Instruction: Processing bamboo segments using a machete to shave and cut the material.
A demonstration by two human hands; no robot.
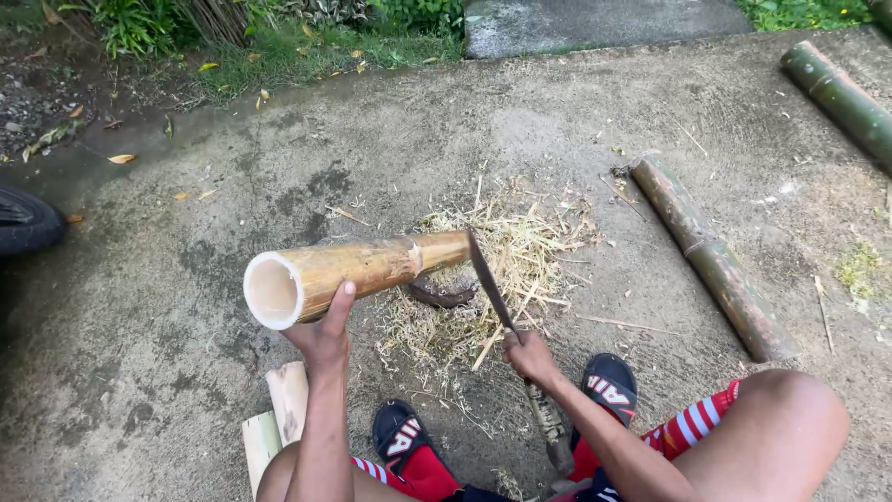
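Left hand [323, 327] cupped under the near open end of a hollow bamboo section [358, 270], thumb up its side, holding it raised and slanting away to the right. Right hand [530, 354] closed round the handle of a long blade [490, 280], edge laid against the far end of the bamboo, above a heap of dry shavings [502, 270] on the concrete ground [149, 307]. Best done, judging by the grip: short strokes away from the body, bamboo held steady, thumb clear of the edge. Sandalled feet [609, 381] near. Split pieces [279, 414] near left; green bamboo poles [711, 256] lying right.
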